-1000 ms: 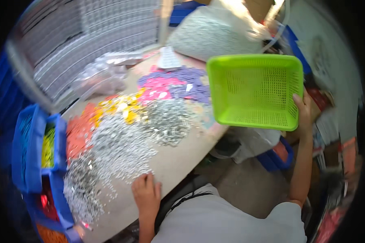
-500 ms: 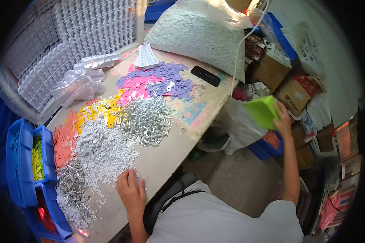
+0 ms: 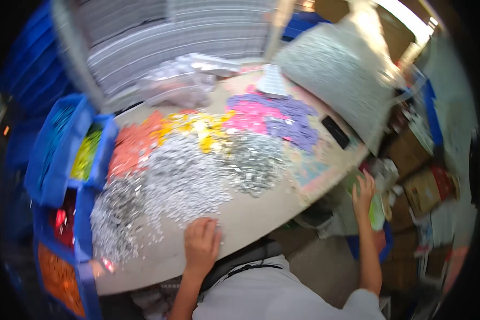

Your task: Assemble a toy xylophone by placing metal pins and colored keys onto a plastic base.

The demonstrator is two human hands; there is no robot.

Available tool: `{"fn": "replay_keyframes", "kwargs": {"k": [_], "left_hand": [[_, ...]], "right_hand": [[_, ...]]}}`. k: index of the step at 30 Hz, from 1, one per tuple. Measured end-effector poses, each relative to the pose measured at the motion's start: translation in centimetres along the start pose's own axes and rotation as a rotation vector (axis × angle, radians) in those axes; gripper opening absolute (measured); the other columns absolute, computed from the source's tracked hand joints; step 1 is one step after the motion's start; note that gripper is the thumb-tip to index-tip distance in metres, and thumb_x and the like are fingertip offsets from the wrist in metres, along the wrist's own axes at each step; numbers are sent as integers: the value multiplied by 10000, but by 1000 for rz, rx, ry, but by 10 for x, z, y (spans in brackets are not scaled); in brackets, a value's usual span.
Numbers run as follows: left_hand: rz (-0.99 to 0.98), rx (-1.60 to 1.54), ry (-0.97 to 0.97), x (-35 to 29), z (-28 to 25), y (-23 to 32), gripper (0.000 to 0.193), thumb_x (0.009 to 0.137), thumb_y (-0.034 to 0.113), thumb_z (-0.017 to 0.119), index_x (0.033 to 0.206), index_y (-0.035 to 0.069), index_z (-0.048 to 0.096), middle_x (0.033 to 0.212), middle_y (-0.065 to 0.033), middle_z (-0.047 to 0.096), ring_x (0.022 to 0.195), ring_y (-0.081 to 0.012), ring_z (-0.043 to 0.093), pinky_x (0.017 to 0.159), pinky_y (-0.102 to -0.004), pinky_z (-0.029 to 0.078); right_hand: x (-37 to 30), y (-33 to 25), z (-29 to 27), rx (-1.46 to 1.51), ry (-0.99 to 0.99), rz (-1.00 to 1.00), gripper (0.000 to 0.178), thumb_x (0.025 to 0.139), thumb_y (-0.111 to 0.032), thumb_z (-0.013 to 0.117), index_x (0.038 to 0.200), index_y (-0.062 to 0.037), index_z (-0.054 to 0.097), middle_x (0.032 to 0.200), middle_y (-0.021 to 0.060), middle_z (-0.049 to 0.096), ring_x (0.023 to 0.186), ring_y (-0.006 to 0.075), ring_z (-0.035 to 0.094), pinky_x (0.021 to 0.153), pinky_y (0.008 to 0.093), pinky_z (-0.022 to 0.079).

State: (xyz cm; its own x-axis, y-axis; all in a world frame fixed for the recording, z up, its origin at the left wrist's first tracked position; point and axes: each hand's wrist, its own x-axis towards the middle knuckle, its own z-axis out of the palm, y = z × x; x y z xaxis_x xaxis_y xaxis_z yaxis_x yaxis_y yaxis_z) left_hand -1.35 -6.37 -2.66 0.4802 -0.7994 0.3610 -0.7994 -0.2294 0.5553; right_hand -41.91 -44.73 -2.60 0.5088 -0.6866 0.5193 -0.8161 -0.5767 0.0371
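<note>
My left hand (image 3: 201,240) rests on the table (image 3: 250,221) near its front edge, fingers down and nothing visible in them. Just beyond it spreads a heap of small white round pieces (image 3: 181,170). Silver rivet-like pins (image 3: 253,162) lie to its right, and more shiny metal pieces (image 3: 117,213) to its left. Off the table's right edge my right hand (image 3: 363,193) is raised with its fingers apart, seemingly empty. A lime-green container (image 3: 377,214), blurred and partly hidden by that hand, is just beside and below it.
Orange-red (image 3: 136,141), yellow (image 3: 205,133), pink (image 3: 253,114) and purple flat pieces (image 3: 293,122) lie farther back. A black phone (image 3: 335,132) sits beside a large bag of white pieces (image 3: 338,69). Blue bins (image 3: 58,154) stand left; cartons (image 3: 426,189) stand right.
The view has swung left, blurring the picture. My right hand has come away from the lime-green container, which is lower now. My left hand stays on the table.
</note>
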Motion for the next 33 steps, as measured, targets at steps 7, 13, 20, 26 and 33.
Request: {"fn": "replay_keyframes", "kwargs": {"k": [7, 13, 20, 26, 33], "left_hand": [[81, -122, 99, -21, -9, 10, 323, 890, 98, 741, 1203, 37, 692, 1183, -103, 647, 1123, -317, 628, 974, -465, 491], [-50, 22, 261, -40, -39, -15, 281, 888, 79, 746, 1165, 42, 716, 1129, -77, 669, 1095, -301, 639, 944, -445, 500], [-170, 2, 405, -45, -50, -37, 216, 874, 47, 753, 1089, 37, 736, 1054, -90, 682, 1026, -298, 647, 906, -443, 509], [-181, -84, 386, -49, -49, -49, 170, 867, 21, 747, 1037, 37, 747, 984, -82, 693, 956, -289, 665, 874, -439, 512], [-175, -102, 371, -47, -50, -47, 138, 874, 11, 740, 1012, 23, 736, 949, -99, 696, 926, -305, 667, 838, -440, 508]], "right_hand": [[18, -259, -23, 560, 245, -519, 336, 807, 142, 678, 1105, -7, 719, 1157, 166, 725, 1101, 369, 654, 968, 460, 518], [40, -395, -24, 1016, 111, -713, 300, 769, 147, 670, 1028, 3, 712, 1049, 150, 741, 952, 347, 676, 851, 437, 547], [10, -407, -24, 1078, -88, -651, 322, 780, 184, 637, 1040, 7, 705, 961, 146, 746, 879, 329, 682, 804, 412, 549], [119, -437, -14, 875, 95, -664, 329, 814, 106, 687, 1122, -8, 680, 1053, 153, 703, 969, 354, 653, 896, 446, 479], [334, -503, 88, 414, 343, -642, 476, 889, -111, 722, 1359, -115, 647, 1341, 156, 633, 1195, 361, 607, 1001, 473, 506]]}}
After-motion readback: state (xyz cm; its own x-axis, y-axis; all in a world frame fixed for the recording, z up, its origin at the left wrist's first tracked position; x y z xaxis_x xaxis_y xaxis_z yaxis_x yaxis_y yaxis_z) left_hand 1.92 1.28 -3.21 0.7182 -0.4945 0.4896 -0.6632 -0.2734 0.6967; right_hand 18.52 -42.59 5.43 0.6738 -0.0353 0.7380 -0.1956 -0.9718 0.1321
